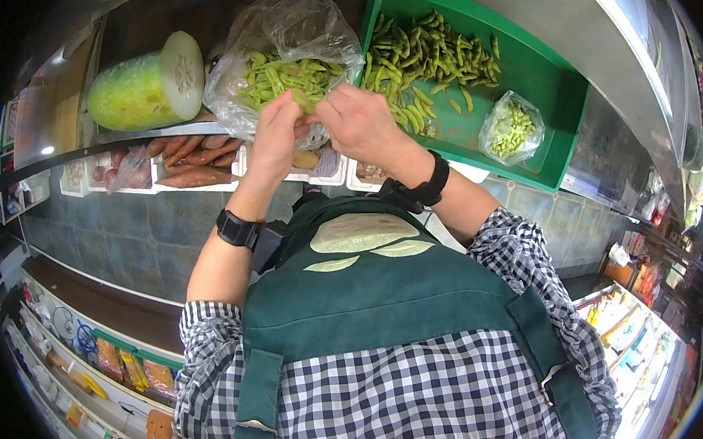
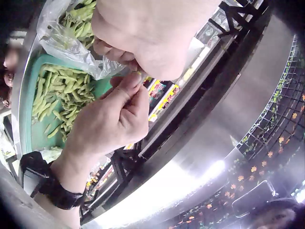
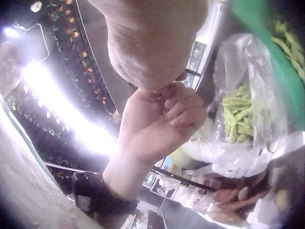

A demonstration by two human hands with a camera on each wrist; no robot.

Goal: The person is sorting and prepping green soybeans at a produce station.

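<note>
Both hands meet over the front of an open clear plastic bag point(image 1: 295, 22) of green soybean pods point(image 1: 278, 75). My left hand point(image 1: 276, 131) and right hand point(image 1: 360, 122) pinch one pod point(image 1: 302, 102) between them, thumbs and fingertips nearly together. In the left wrist view the right hand point(image 2: 112, 119) has its fingers curled in, with the thumb tip against the pod. The curled fingers of the left hand point(image 3: 167, 117) show in the right wrist view, where the right hand hides the pod. A small bag of shelled beans point(image 1: 513, 129) lies in the green crate point(image 1: 552, 139).
More pods point(image 1: 438, 49) lie loose in the crate, right of the bag. A cut winter melon point(image 1: 134, 88) lies left of the bag. Below the counter edge stand white boxes with sweet potatoes point(image 1: 199, 158) and other vegetables.
</note>
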